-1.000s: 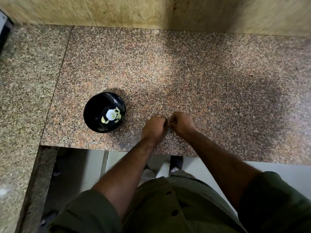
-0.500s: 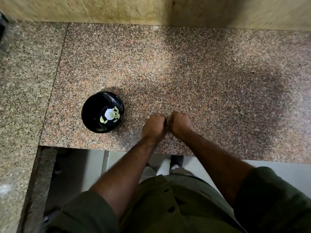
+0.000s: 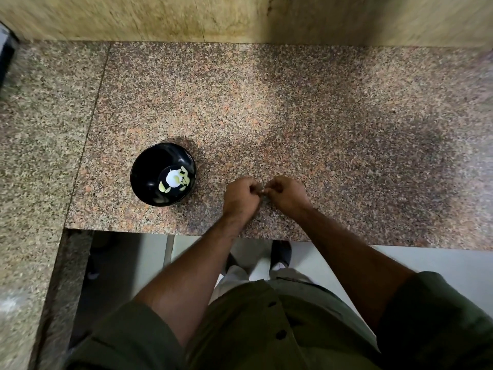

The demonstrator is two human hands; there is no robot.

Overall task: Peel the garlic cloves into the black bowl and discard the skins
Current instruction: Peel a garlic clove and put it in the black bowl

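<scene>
A black bowl (image 3: pixel 149 174) stands on the granite counter (image 3: pixel 293 116), left of my hands. In its bottom lie several pale peeled garlic cloves (image 3: pixel 174 180) under a bright glare spot. My left hand (image 3: pixel 240 196) and my right hand (image 3: pixel 286 193) meet over the counter near its front edge, fingers curled, pinching a small pale garlic clove (image 3: pixel 262 192) between their tips. Most of the clove is hidden by the fingers.
A beige stone wall (image 3: pixel 240 17) closes the back of the counter. A second granite slab (image 3: pixel 34 156) runs down the left side. Below the front edge I see the floor and my feet (image 3: pixel 280 255). A dark object (image 3: pixel 6 52) sits at the far left edge.
My hands stay together at the same spot near the front edge and keep working the clove; a little of the pale clove shows between the fingertips now. The bowl has not moved.
</scene>
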